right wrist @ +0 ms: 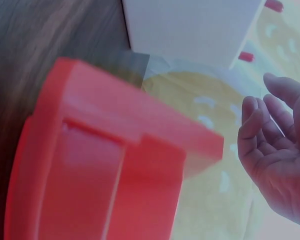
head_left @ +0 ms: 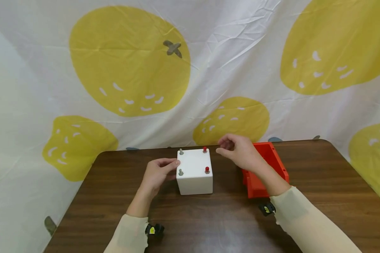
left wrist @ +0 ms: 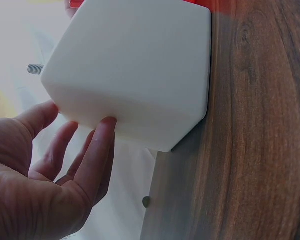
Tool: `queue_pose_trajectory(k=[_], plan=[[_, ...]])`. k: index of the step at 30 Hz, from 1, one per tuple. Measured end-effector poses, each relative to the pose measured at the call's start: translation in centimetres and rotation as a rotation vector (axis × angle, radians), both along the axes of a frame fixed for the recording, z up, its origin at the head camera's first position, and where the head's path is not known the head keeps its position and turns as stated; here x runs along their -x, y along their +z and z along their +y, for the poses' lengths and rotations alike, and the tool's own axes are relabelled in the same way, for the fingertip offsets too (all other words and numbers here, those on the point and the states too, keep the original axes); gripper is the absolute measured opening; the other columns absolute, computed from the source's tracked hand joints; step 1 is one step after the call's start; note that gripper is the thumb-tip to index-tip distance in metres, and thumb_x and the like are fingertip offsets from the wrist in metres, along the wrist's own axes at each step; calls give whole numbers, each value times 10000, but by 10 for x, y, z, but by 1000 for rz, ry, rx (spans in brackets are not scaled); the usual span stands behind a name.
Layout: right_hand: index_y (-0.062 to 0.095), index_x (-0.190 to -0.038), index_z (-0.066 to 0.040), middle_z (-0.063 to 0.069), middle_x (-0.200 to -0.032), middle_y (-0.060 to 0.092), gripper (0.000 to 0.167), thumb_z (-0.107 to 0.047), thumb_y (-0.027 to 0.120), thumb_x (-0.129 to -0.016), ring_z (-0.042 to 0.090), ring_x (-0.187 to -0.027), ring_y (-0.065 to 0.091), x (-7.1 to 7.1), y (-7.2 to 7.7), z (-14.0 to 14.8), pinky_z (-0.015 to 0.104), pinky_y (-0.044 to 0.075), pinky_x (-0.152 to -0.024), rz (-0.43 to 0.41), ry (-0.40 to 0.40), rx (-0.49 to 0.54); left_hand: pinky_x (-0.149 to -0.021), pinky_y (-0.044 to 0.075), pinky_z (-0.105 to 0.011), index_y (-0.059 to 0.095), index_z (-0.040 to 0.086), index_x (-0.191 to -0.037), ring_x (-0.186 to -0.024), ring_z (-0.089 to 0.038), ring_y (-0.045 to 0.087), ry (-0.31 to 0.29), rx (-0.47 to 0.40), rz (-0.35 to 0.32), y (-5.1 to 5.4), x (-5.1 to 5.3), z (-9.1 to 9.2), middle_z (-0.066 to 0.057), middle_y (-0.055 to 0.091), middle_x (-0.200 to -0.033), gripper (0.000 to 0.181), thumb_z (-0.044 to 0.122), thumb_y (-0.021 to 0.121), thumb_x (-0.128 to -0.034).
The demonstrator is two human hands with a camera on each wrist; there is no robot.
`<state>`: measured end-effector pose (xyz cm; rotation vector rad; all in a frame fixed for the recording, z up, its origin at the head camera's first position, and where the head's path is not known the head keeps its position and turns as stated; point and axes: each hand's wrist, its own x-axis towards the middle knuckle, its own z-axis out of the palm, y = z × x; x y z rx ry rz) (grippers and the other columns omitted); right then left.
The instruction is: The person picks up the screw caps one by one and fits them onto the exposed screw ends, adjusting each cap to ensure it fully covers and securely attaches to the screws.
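Note:
A white box (head_left: 194, 170) stands on the table with four upright bolts at its top corners. The two right bolts wear red caps (head_left: 207, 169); the two left ones are bare metal (head_left: 181, 172). My left hand (head_left: 158, 172) touches the box's left side with its fingertips, thumb at the top edge; in the left wrist view the fingers of this hand (left wrist: 65, 175) rest against the white side (left wrist: 130, 55). My right hand (head_left: 240, 151) hovers between the box and the red bin, fingers loosely bent, holding nothing visible; the right wrist view shows this hand (right wrist: 280, 145) beside the capped bolts.
A red bin (head_left: 258, 184) stands on the table to the right of the box, partly under my right forearm. The brown wooden table (head_left: 114, 200) ends at a white curtain (head_left: 209, 63) with yellow fruit prints behind it.

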<state>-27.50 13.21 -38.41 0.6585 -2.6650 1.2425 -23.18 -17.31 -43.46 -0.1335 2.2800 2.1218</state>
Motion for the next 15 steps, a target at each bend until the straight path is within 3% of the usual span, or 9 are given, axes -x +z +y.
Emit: queue_pose_trajectory(k=[15], plan=[[730, -1153, -59, 55, -1014, 727, 201, -171, 780, -993, 239, -933, 660, -3, 9, 39, 430, 581, -839, 42, -51, -116, -836, 661, -428, 780, -12, -1181, -977, -214, 730, 9, -6, -9, -1, 0, 1, -141, 742, -1201, 300, 193, 821, -966]])
